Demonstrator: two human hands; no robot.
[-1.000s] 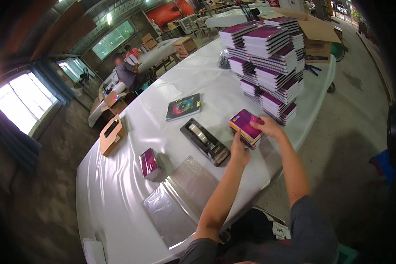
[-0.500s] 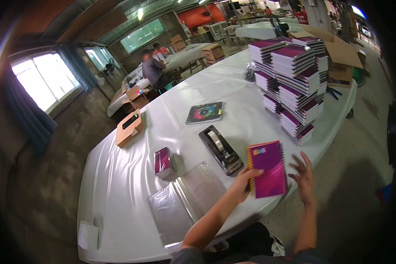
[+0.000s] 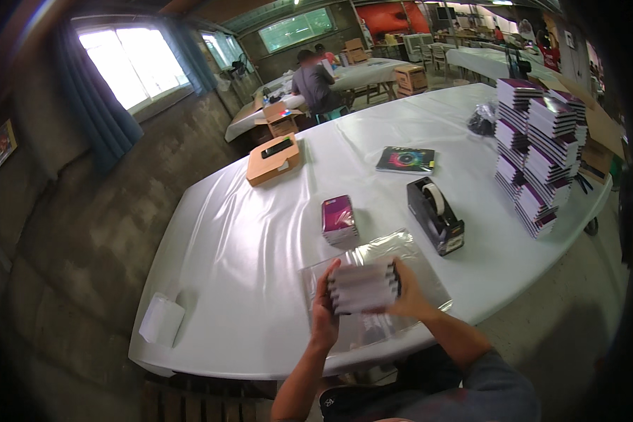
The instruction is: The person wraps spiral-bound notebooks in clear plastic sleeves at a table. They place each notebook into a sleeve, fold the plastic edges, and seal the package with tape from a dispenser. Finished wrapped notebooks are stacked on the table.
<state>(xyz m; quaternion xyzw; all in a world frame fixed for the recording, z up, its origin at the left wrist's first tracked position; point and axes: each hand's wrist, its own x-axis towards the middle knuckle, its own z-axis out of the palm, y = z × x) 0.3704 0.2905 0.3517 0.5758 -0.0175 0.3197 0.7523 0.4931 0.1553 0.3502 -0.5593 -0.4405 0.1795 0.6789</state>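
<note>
A short stack of spiral notebooks (image 3: pixel 363 288) is held between my two hands, page edges facing up toward me and slightly blurred. My left hand (image 3: pixel 323 304) grips its left end, and my right hand (image 3: pixel 411 294) closes round the right end. Beneath them, clear plastic sheets (image 3: pixel 429 287) lie flat at the table's near edge. Just beyond stands a small pile of purple-covered notebooks (image 3: pixel 339 219). To the right of that pile sits a black tape dispenser (image 3: pixel 437 216) with a roll of tape.
Tall stacks of notebooks (image 3: pixel 541 155) rise at the right, before an open carton (image 3: pixel 598 133). A dark-covered book (image 3: pixel 406 160) and a cardboard box with a phone (image 3: pixel 274 160) lie farther back. A white packet (image 3: pixel 162 320) is near left. A person (image 3: pixel 316 84) sits at another table.
The notebooks in my left hand have moved left over the plastic sheets and turned edge-up. My right hand, open and apart before, now grips them too. The view has swung left.
</note>
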